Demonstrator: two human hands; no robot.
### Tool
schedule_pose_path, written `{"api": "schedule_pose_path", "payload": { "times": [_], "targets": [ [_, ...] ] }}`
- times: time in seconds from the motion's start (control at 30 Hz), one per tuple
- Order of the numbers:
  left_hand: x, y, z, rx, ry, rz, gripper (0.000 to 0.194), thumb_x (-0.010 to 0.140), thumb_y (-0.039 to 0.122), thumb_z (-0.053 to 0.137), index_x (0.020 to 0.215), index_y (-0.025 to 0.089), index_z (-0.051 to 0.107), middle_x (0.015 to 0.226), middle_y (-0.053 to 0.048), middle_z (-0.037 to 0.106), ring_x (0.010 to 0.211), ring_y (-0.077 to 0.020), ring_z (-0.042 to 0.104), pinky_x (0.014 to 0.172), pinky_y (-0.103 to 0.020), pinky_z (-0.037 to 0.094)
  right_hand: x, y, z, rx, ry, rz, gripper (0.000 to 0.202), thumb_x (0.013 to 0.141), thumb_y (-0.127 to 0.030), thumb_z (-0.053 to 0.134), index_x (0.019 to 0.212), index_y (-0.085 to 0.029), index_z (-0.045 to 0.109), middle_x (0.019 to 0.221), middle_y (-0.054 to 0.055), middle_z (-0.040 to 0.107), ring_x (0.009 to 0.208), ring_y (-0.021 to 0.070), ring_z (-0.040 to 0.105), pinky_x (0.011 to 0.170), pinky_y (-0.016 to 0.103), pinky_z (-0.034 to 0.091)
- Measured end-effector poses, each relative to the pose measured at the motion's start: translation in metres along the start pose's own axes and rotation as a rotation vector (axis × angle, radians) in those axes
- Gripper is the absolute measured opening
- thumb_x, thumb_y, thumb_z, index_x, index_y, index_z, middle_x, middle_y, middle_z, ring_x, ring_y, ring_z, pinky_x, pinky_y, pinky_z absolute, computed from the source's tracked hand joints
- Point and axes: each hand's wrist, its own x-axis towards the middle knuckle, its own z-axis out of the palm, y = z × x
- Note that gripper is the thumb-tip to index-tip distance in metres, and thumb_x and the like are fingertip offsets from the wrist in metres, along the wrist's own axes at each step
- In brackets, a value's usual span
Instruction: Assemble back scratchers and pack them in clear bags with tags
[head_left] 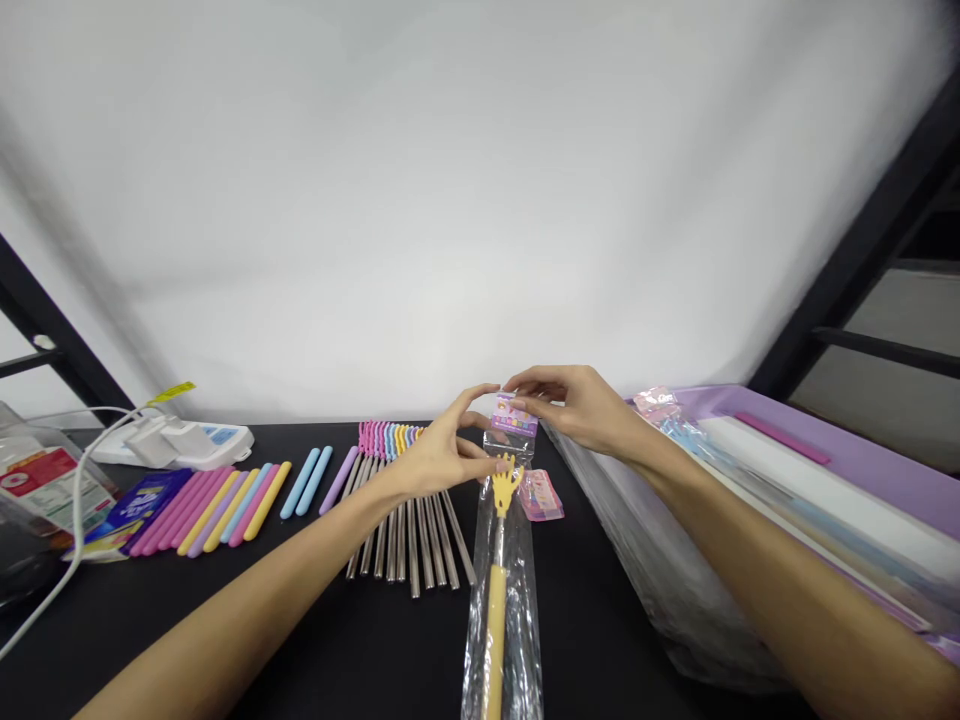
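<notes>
A yellow back scratcher [496, 600] with a hand-shaped head lies inside a clear plastic bag [525, 590] at the centre front. My left hand [442, 450] pinches the bag's left edge near its top, beside the yellow head. My right hand [570, 405] has its fingers closed on a small pink and purple card [514, 415] at the bag's mouth. Another pink card [541, 495] lies on the black table just right of the bag.
Metal rods [412, 550] with coloured heads lie left of centre. Coloured handles [225, 505], a power strip [217, 445] and a snack packet [127, 515] are farther left. A purple bin [705, 400] holding bagged items stands at right, beside clear bags [637, 540].
</notes>
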Motion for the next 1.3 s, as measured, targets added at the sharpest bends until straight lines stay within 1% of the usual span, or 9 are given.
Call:
{"api": "schedule_pose_path", "payload": {
  "times": [0.1, 0.3, 0.4, 0.6, 0.8, 0.97, 1.03, 1.13, 1.3],
  "targets": [
    [0.000, 0.001, 0.000, -0.008, -0.006, 0.016, 0.082, 0.077, 0.027, 0.073, 0.145, 0.035, 0.026, 0.117, -0.011, 0.056, 0.076, -0.0186, 0.071, 0.073, -0.037, 0.054, 0.000, 0.000, 0.000, -0.005, -0.007, 0.018, 0.022, 0.084, -0.035, 0.061, 0.097, -0.020, 0.070, 0.094, 0.006, 0.071, 0.081, 0.0179, 0.066, 0.074, 0.033, 0.051],
    [0.001, -0.002, 0.003, -0.021, 0.001, 0.023, 0.085, 0.076, 0.026, 0.074, 0.145, 0.037, 0.025, 0.116, -0.010, 0.057, 0.070, -0.0146, 0.068, 0.065, -0.030, 0.051, -0.001, 0.004, 0.001, -0.002, -0.024, 0.094, 0.027, 0.084, -0.038, 0.060, 0.102, -0.020, 0.066, 0.088, 0.004, 0.066, 0.057, 0.0105, 0.058, 0.051, 0.025, 0.044],
    [0.002, -0.003, 0.003, -0.036, 0.008, 0.041, 0.089, 0.075, 0.025, 0.074, 0.146, 0.038, 0.021, 0.111, -0.008, 0.059, 0.068, -0.0136, 0.067, 0.063, -0.027, 0.049, -0.001, 0.004, 0.000, 0.026, -0.022, 0.111, 0.028, 0.083, -0.039, 0.060, 0.104, -0.021, 0.065, 0.086, 0.003, 0.064, 0.054, 0.0101, 0.058, 0.047, 0.024, 0.042],
    [0.002, -0.004, 0.003, -0.029, 0.004, 0.061, 0.082, 0.076, 0.023, 0.072, 0.142, 0.036, 0.025, 0.108, -0.006, 0.061, 0.066, -0.0120, 0.066, 0.063, -0.027, 0.048, -0.001, 0.007, 0.001, 0.035, -0.009, 0.125, 0.027, 0.083, -0.037, 0.061, 0.105, -0.022, 0.064, 0.086, 0.003, 0.066, 0.059, 0.0130, 0.061, 0.050, 0.025, 0.046],
    [0.000, -0.001, 0.005, -0.028, -0.014, 0.055, 0.081, 0.076, 0.022, 0.072, 0.141, 0.038, 0.025, 0.109, -0.005, 0.059, 0.068, -0.0116, 0.066, 0.063, -0.026, 0.048, 0.001, 0.012, 0.002, -0.024, 0.056, 0.057, 0.028, 0.081, -0.038, 0.066, 0.103, -0.021, 0.065, 0.079, 0.002, 0.065, 0.068, 0.0156, 0.062, 0.063, 0.030, 0.049],
    [0.000, -0.001, 0.007, -0.028, 0.034, 0.041, 0.076, 0.076, 0.025, 0.072, 0.136, 0.037, 0.029, 0.111, -0.005, 0.053, 0.067, -0.0119, 0.067, 0.058, -0.023, 0.046, 0.001, 0.007, 0.000, 0.038, -0.017, 0.044, 0.035, 0.075, -0.036, 0.072, 0.106, -0.021, 0.064, 0.076, 0.000, 0.062, 0.068, 0.0141, 0.059, 0.067, 0.029, 0.049],
    [0.001, -0.003, 0.007, -0.038, 0.041, 0.051, 0.076, 0.075, 0.025, 0.073, 0.135, 0.036, 0.028, 0.107, -0.003, 0.053, 0.066, -0.0121, 0.067, 0.057, -0.023, 0.045, 0.000, 0.005, -0.001, 0.092, -0.076, 0.104, 0.040, 0.074, -0.038, 0.073, 0.109, -0.021, 0.063, 0.076, 0.001, 0.064, 0.067, 0.0147, 0.060, 0.064, 0.029, 0.049],
    [0.002, -0.004, 0.007, -0.045, 0.060, 0.054, 0.078, 0.074, 0.026, 0.073, 0.136, 0.036, 0.027, 0.102, -0.001, 0.052, 0.064, -0.0112, 0.066, 0.053, -0.020, 0.042, 0.000, 0.003, -0.004, 0.133, -0.117, 0.205, 0.035, 0.081, -0.042, 0.066, 0.107, -0.018, 0.065, 0.072, 0.003, 0.068, 0.064, 0.0158, 0.061, 0.060, 0.029, 0.048],
    [0.002, -0.004, 0.007, -0.041, 0.075, 0.044, 0.080, 0.074, 0.025, 0.074, 0.137, 0.037, 0.026, 0.106, -0.003, 0.052, 0.066, -0.0119, 0.067, 0.056, -0.021, 0.044, 0.000, 0.004, -0.008, 0.151, -0.123, 0.194, 0.030, 0.079, -0.033, 0.069, 0.105, -0.019, 0.066, 0.076, 0.004, 0.072, 0.075, 0.0191, 0.066, 0.071, 0.033, 0.051]
  ]
}}
